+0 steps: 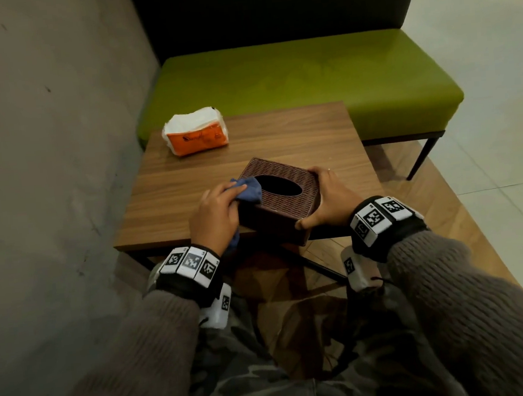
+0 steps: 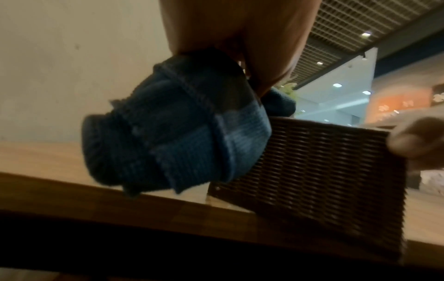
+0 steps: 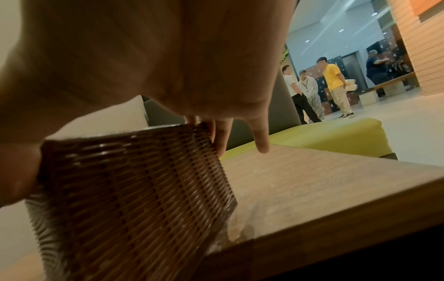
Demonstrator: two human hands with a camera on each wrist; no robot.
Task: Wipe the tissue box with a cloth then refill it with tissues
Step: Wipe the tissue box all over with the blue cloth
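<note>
A dark brown woven tissue box with an oval top opening sits at the near edge of the wooden table, overhanging it a little. My left hand grips a bunched blue cloth against the box's left top edge; the cloth hangs beside the box wall in the left wrist view. My right hand grips the box's right side, thumb on the near corner and fingers curled over the far edge of the box. An orange and white tissue pack lies at the far left.
A green cushioned bench with a dark backrest stands behind the table. A grey wall runs along the left. Tiled floor lies to the right. Several people stand far off in the right wrist view.
</note>
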